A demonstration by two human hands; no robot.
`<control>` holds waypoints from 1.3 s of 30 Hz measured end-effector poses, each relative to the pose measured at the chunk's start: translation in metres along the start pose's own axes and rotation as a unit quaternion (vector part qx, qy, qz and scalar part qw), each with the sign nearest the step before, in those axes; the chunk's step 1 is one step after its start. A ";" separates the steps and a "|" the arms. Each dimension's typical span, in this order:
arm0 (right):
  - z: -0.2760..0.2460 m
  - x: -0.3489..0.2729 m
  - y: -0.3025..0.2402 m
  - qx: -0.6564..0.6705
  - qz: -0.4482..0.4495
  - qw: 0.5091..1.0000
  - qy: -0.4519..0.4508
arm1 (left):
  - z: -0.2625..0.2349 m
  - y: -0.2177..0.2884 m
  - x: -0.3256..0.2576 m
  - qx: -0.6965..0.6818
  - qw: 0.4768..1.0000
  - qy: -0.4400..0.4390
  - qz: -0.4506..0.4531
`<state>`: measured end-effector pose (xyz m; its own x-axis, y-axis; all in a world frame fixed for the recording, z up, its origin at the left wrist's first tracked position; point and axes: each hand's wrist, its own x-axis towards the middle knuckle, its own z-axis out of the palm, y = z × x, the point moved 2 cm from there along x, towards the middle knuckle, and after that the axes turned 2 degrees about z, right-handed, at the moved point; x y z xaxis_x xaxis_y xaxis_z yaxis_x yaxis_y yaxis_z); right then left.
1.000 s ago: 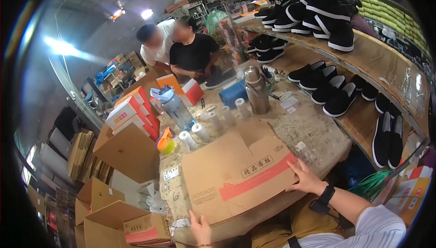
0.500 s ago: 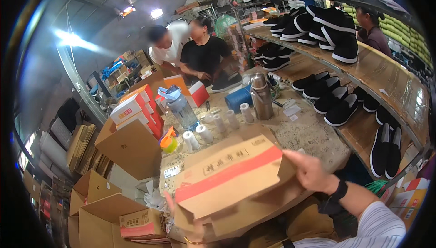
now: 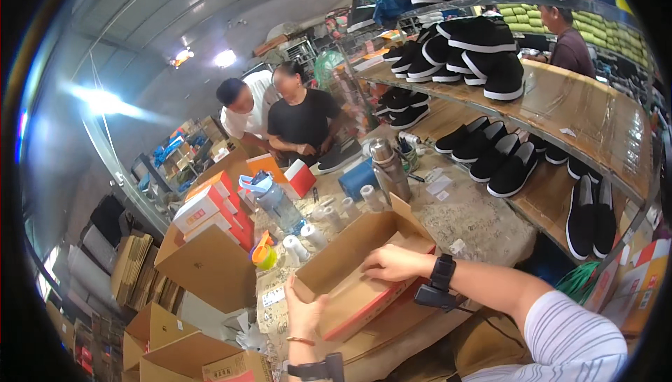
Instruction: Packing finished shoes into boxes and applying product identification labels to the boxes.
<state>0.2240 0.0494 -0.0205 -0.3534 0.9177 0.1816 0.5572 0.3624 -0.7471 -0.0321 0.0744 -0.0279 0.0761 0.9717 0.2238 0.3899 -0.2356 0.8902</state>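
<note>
An open, shallow cardboard box (image 3: 353, 315) with a red band along its near side rests at the near edge of the table, its inside facing up. My left hand (image 3: 306, 306) grips the left end of the box, with the thumb toward its inside. My right hand (image 3: 397, 263) reaches over the right part of the box, fingers bent and close together at the inside. Whether anything is between those fingers is hidden. More brown cardboard (image 3: 392, 336) lies under the near side of the box.
Paper rolls (image 3: 294, 248), a water jug (image 3: 278, 203), orange and yellow-green cups (image 3: 264, 250) and a steel flask (image 3: 390, 172) stand beyond the box. Black shoes (image 3: 513, 169) fill the right-hand shelves. Open cartons (image 3: 199, 354) sit at lower left. Two people (image 3: 301, 119) are across the table.
The box has turned from closed side up to open side up and settled on the table. My right hand has moved left from its right end to over its inside.
</note>
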 end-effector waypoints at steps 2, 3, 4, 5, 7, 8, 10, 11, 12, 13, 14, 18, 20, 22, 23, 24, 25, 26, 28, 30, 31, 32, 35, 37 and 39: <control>-0.001 -0.001 -0.004 -0.050 -0.107 0.990 0.084 | 0.006 0.017 -0.005 0.125 0.992 0.007 0.034; -0.006 -0.005 -0.015 -0.104 -0.214 0.957 0.164 | 0.005 0.028 -0.007 0.244 0.967 0.017 0.072; -0.021 -0.012 -0.020 -0.174 -0.275 0.917 0.229 | 0.005 0.032 -0.005 0.222 0.974 0.004 0.041; -0.048 -0.019 -0.032 -0.243 -0.335 0.863 0.289 | 0.001 0.031 -0.005 0.224 0.974 -0.001 0.039; -0.086 -0.011 0.014 -0.001 -0.203 0.847 0.491 | 0.005 0.032 -0.003 0.236 0.968 -0.001 0.085; -0.096 -0.008 0.032 0.103 -0.073 0.864 0.486 | 0.006 0.025 -0.005 0.185 0.974 0.025 0.127; -0.078 -0.005 0.059 0.088 0.024 0.914 0.395 | 0.010 0.008 -0.003 0.117 0.979 0.032 0.162; -0.046 -0.002 0.064 -0.026 -0.015 0.952 0.305 | 0.005 -0.006 -0.001 0.054 0.978 0.048 0.196; -0.032 -0.003 0.053 -0.068 0.029 0.965 0.253 | -0.015 -0.054 0.010 -0.189 0.974 0.017 0.125; -0.038 -0.006 0.053 -0.069 0.036 0.964 0.253 | -0.011 -0.049 0.007 -0.191 0.974 0.011 0.122; -0.048 -0.008 0.052 -0.063 -0.019 0.983 0.170 | -0.005 -0.030 0.000 -0.105 0.988 -0.005 0.117; -0.064 -0.022 0.032 -0.079 -0.007 0.992 0.093 | 0.012 0.050 -0.033 0.246 0.956 0.029 0.159; -0.053 -0.024 0.030 -0.160 0.048 0.970 0.176 | 0.017 0.049 -0.036 0.376 0.915 0.025 0.143; -0.052 -0.033 0.017 -0.153 0.025 0.967 0.201 | 0.016 0.050 -0.041 0.339 0.925 0.047 0.163; -0.056 -0.039 0.013 -0.150 0.002 0.962 0.228 | 0.016 0.054 -0.043 0.296 0.934 0.069 0.186; -0.059 -0.045 0.012 -0.137 -0.032 0.952 0.272 | 0.015 0.059 -0.043 0.242 0.934 0.111 0.239; -0.061 -0.048 0.014 -0.143 -0.020 0.949 0.280 | 0.010 0.066 -0.042 0.183 0.927 0.151 0.289; -0.063 -0.052 0.010 -0.092 -0.079 0.938 0.326 | 0.003 0.075 -0.043 0.094 0.957 0.142 0.235; -0.064 -0.062 0.013 -0.005 -0.137 0.931 0.337 | -0.015 0.081 -0.035 0.112 0.979 0.060 0.157; -0.057 -0.068 0.027 0.164 -0.078 0.957 0.227 | -0.007 0.063 -0.023 0.283 0.946 -0.021 0.158; -0.052 -0.076 0.044 0.125 -0.028 0.966 0.224 | 0.015 0.047 -0.026 0.274 0.948 -0.032 0.162; -0.053 -0.083 0.067 0.063 -0.004 0.969 0.237 | 0.038 0.025 -0.029 0.414 0.894 -0.044 0.165; -0.077 -0.113 0.159 0.029 0.092 0.957 0.272 | 0.056 0.023 -0.025 0.505 0.835 -0.028 0.218; -0.121 -0.144 0.205 -0.168 0.140 0.899 0.379 | 0.062 0.055 -0.033 0.585 0.786 -0.126 0.157; -0.183 -0.165 0.211 -0.279 0.123 0.850 0.430 | 0.058 0.052 -0.035 0.565 0.804 -0.124 0.139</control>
<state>0.5371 0.0043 -0.0908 0.3711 0.6702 0.6427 0.8891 -0.0568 -0.4541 0.0386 0.0296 -0.0118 0.4311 0.8913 0.1406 0.8998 -0.4131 -0.1401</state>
